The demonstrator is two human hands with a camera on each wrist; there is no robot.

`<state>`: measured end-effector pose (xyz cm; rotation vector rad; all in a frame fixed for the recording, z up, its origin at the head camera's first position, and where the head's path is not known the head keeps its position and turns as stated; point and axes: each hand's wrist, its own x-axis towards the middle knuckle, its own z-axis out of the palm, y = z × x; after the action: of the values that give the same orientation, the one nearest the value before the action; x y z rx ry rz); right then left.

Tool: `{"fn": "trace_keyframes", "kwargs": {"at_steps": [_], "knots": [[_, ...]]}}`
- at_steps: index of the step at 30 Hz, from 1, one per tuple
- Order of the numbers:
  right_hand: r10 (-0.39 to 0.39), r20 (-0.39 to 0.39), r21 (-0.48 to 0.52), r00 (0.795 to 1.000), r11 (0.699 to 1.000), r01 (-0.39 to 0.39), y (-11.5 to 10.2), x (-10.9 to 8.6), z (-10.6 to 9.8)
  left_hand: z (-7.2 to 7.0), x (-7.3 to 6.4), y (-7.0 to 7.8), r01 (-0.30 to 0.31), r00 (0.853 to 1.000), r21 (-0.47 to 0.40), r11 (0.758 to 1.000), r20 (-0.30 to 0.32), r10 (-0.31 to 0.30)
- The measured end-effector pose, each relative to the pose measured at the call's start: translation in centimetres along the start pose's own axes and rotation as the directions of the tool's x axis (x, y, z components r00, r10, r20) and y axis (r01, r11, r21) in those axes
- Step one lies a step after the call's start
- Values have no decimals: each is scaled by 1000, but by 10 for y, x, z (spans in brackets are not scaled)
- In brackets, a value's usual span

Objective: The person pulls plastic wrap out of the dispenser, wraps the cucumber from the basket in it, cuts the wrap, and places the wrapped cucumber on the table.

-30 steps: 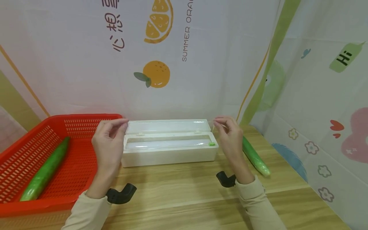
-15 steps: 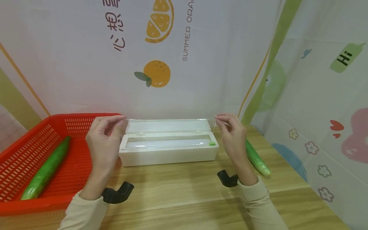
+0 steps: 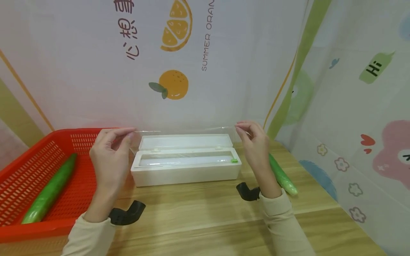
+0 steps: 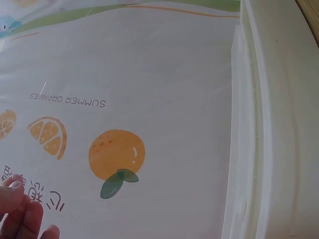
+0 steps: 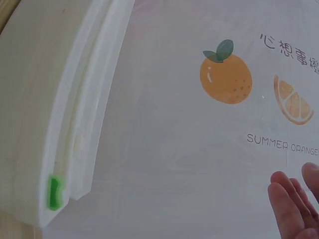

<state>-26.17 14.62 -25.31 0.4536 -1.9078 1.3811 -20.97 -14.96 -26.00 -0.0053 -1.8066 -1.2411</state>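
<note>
A clear sheet of cling film (image 3: 221,127) stretches between my two hands above a white cling film dispenser box (image 3: 187,176). The box's lid (image 3: 185,143) is tipped back, and a green slider (image 3: 234,160) sits at its right end. My left hand (image 3: 110,154) pinches the film's left corner between thumb and fingers, above the box's left end. At the other corner my right hand (image 3: 255,145) pinches the film. Fingertips (image 4: 15,191) also show at the lower left of the left wrist view. The film is nearly invisible against the backdrop.
A red plastic basket (image 3: 38,230) on the left holds a cucumber (image 3: 51,192). Another cucumber (image 3: 282,175) lies right of my right forearm on the wooden table (image 3: 192,220). A printed white cloth (image 3: 224,89) hangs close behind the box.
Both hands have risen, drawing the film's edge up above the lid. My left hand has also shifted left. The box has stayed at about the same place.
</note>
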Motion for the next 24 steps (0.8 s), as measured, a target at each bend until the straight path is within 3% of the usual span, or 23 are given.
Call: {"fn": "trace_keyframes", "kwargs": {"at_steps": [5, 12, 24], "knots": [[16, 20, -20, 1000, 1000, -16, -4, 6, 5, -2, 4, -1, 7, 1000, -24, 1000, -24, -8], [39, 29, -45, 999, 998, -38, -11, 11, 8, -5, 7, 0, 25, 999, 11, 1000, -20, -25], [35, -10, -1, 999, 999, -35, -18, 12, 2, -8, 6, 6, -13, 1000, 20, 1000, -13, 13]]}}
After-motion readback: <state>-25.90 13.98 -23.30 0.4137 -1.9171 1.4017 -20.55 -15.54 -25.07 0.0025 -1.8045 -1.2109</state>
